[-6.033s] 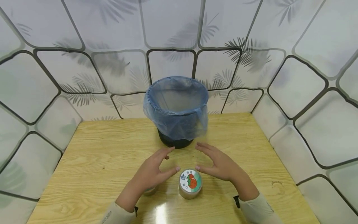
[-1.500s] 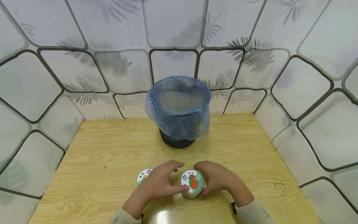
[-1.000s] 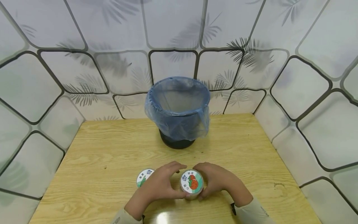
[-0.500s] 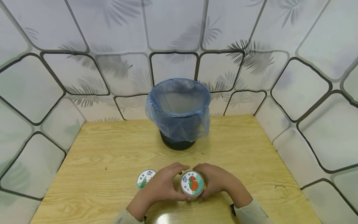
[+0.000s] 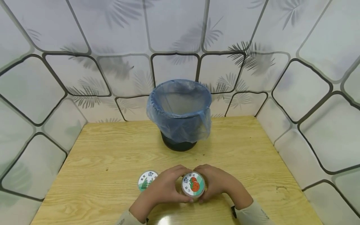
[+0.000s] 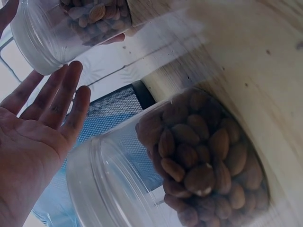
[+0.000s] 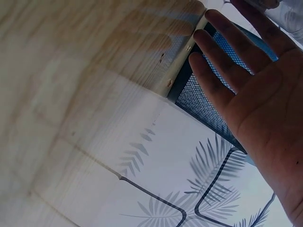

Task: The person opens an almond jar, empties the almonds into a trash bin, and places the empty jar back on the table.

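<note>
A clear jar with a tomato-like picture on its lid stands between the hands in the head view. My left hand holds its left side near the lid, thumb in front and fingers behind. From the right, my right hand grips the same jar, thumb in front. Beside my left hand is a second jar, its lid showing green leaves and partly covered by that hand. In the left wrist view this near jar contains almond-like nuts, as does the gripped jar farther off.
A dark mesh bin lined with a blue plastic bag stands behind the jars on the wooden table. Patterned walls enclose the table at the back and sides.
Both hands have come in around the tomato-lid jar. The left thumb has dropped from its lid to the front edge, and the fingers have closed in. The leaf-lid jar shows more.
</note>
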Demonstrator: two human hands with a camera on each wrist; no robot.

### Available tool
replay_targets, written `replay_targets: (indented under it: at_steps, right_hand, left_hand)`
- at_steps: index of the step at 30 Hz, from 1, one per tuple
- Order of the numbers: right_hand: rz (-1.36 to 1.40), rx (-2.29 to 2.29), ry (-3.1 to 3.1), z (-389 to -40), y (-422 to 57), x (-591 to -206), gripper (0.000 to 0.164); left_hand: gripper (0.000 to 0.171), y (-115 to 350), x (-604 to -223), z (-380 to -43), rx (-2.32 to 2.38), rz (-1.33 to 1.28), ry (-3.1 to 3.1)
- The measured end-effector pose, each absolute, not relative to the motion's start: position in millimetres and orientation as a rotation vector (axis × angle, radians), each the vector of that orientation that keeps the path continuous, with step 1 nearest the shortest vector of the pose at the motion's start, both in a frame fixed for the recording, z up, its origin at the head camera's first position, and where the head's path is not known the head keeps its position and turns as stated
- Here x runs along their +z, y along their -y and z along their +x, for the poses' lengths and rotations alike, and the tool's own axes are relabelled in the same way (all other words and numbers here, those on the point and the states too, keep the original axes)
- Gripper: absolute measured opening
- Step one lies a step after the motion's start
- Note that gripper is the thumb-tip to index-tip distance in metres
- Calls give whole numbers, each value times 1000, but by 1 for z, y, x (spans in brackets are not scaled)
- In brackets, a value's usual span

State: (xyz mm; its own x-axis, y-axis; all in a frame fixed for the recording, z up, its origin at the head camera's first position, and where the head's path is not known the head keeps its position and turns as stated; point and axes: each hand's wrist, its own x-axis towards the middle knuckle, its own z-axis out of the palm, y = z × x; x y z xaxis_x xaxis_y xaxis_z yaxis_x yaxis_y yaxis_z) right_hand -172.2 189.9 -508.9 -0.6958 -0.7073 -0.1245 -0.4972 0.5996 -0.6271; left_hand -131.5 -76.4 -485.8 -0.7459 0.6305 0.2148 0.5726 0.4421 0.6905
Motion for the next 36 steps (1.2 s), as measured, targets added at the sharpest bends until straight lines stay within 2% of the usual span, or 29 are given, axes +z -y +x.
replay_targets:
  at_steps: [26, 36]
  right_hand:
    - [-932, -838, -2419, -173, -187, -508, 85]
    - [-998, -843, -2394, -176, -187, -509, 83]
  left_hand:
    - [79, 68, -485, -133, 1164, 1116, -2646]
    - [76, 67, -485, -134, 1153, 1102, -2631]
